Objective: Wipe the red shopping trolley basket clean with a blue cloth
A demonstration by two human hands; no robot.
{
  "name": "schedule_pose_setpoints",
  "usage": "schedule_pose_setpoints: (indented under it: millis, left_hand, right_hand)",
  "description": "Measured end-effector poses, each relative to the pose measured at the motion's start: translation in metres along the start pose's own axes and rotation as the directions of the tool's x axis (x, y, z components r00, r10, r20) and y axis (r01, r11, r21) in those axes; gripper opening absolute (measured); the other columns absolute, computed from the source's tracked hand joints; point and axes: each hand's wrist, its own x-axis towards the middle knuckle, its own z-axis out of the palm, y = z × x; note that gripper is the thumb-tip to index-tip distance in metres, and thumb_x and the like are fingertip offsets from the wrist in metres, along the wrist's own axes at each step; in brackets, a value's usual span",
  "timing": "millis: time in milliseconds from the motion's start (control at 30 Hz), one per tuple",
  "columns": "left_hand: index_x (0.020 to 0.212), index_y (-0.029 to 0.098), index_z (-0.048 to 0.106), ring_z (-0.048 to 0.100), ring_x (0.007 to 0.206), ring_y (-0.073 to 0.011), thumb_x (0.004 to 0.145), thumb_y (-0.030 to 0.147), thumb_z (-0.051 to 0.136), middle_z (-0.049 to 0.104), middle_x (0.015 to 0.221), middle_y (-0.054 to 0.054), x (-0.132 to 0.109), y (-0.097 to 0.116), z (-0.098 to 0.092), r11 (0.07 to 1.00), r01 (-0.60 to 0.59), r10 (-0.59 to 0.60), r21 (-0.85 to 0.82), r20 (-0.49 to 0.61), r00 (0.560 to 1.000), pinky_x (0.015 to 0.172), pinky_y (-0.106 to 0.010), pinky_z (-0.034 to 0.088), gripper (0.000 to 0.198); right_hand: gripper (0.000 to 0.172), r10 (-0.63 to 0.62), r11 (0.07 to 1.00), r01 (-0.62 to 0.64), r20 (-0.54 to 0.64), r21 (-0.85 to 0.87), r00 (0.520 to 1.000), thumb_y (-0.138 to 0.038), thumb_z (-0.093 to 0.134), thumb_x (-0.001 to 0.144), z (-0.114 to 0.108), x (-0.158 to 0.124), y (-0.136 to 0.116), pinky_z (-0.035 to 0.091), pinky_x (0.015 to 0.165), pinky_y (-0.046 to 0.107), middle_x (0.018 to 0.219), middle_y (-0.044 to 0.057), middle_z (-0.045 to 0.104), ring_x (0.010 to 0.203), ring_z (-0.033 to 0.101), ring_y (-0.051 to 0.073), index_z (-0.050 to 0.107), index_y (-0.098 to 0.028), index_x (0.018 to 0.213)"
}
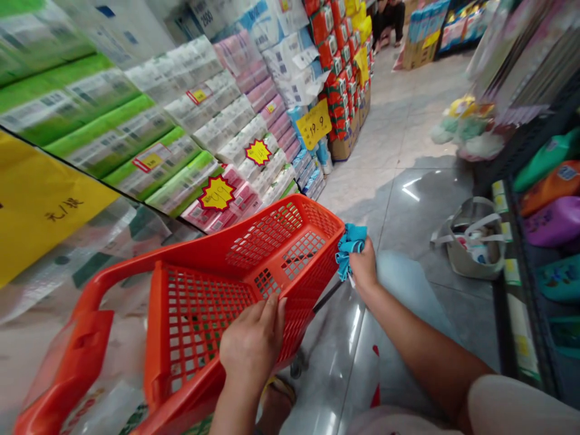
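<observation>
A red plastic shopping cart [203,290] with latticed walls stands in front of me, tilted across the view, its handle [75,362] at the lower left. My left hand [251,338] is closed over the cart's near side rim, with the fingertips on the edge. At the far right corner, my right hand [365,266] grips a bunched blue cloth [351,244] that lies against the outside of the cart's rim. Part of the right hand's fingers is hidden behind the cloth. Through the lattice, no goods show in the basket.
Stacked tissue packs [172,151] with yellow price signs line the left. On the right, a shelf of coloured bottles [553,223] rises beside a light basket [475,241] on the tiled floor [408,205]. A person [389,21] is partly visible far back.
</observation>
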Motion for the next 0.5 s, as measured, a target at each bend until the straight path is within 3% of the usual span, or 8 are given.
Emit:
schedule_pose_setpoints:
  millis: [100,267,400,500]
  left_hand:
    - [0.096,0.018,0.073,0.065,0.058,-0.0148,0.098,0.034,0.056,0.073,0.068,0.0,0.002,-0.001,0.0,1.0,-0.02,0.02,-0.011,-0.015,1.0,0.054,-0.029,0.043,0.023]
    - [0.093,0.017,0.073,0.063,0.055,-0.0131,0.097,0.03,0.057,0.07,0.065,0.002,0.0,0.0,-0.008,0.995,-0.064,0.059,-0.079,-0.064,0.996,0.054,-0.028,0.042,0.02]
    - [0.092,0.017,0.073,0.063,0.055,-0.0127,0.098,0.03,0.056,0.069,0.064,0.002,-0.008,-0.002,-0.014,0.986,-0.085,0.075,-0.147,-0.069,0.995,0.055,-0.027,0.043,0.021]
    - [0.09,0.019,0.073,0.063,0.057,-0.0121,0.097,0.03,0.059,0.071,0.067,0.002,-0.014,-0.008,-0.015,0.981,-0.087,0.076,-0.176,-0.065,0.995,0.056,-0.026,0.044,0.019]
  right_hand:
    - [0.026,0.109,0.989,-0.105,-0.037,0.103,0.993,-0.03,0.064,0.064,-0.003,0.012,-0.015,0.039,0.041,0.02,0.06,-0.008,0.058,0.042,0.047,0.008,0.057,-0.021,0.087]
    - [0.028,0.11,0.984,-0.094,-0.108,0.15,0.988,-0.029,0.066,0.057,-0.018,0.019,-0.027,0.039,0.041,0.019,0.059,-0.007,0.06,0.043,0.049,0.008,0.059,-0.021,0.083]
    - [0.026,0.093,0.984,-0.06,-0.202,0.166,0.975,-0.029,0.062,0.055,-0.033,0.011,-0.032,0.042,0.042,0.019,0.063,-0.006,0.062,0.046,0.051,0.007,0.059,-0.02,0.079]
    - [0.026,0.133,0.98,-0.107,-0.149,0.166,0.98,-0.028,0.061,0.054,-0.043,-0.002,-0.036,0.038,0.039,0.019,0.059,-0.007,0.06,0.042,0.048,0.007,0.059,-0.021,0.078]
